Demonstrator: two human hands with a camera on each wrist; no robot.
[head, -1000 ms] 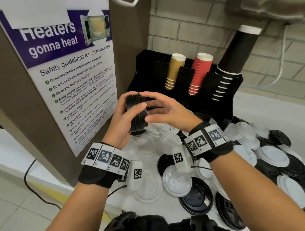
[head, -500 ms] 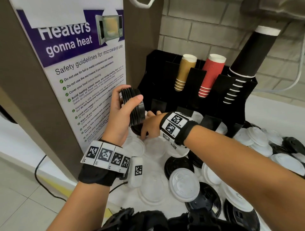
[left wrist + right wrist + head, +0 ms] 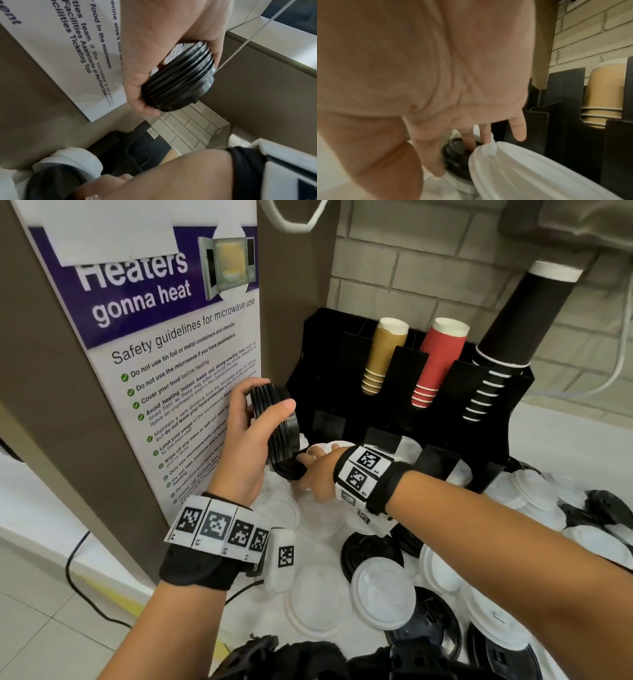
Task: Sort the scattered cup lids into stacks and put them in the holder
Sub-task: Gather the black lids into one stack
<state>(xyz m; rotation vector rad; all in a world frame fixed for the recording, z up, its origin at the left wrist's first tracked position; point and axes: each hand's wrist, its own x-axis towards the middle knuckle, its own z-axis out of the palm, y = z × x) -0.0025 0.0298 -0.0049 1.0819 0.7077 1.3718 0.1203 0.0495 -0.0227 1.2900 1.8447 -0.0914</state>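
Observation:
My left hand [image 3: 265,405] grips a stack of several black lids [image 3: 275,424] on edge, held above the counter beside the poster panel; the left wrist view shows thumb and fingers round the stack of black lids [image 3: 178,81]. Just below it my right hand [image 3: 301,470] reaches down to a single black lid [image 3: 286,472] lying among white lids. In the right wrist view the thumb and forefinger pinch that black lid [image 3: 455,152], and the other fingers stay straight. The black holder [image 3: 322,364] stands behind, against the brick wall.
The holder carries stacks of brown cups [image 3: 383,354], red cups [image 3: 436,361] and black cups [image 3: 503,344]. White lids [image 3: 383,597] and black lids [image 3: 424,628] lie scattered over the white counter to the right. The poster panel [image 3: 164,364] walls off the left side.
My right hand has let go of the stack and dropped to the single black lid on the counter. The left hand has kept the stack, raised slightly towards the poster.

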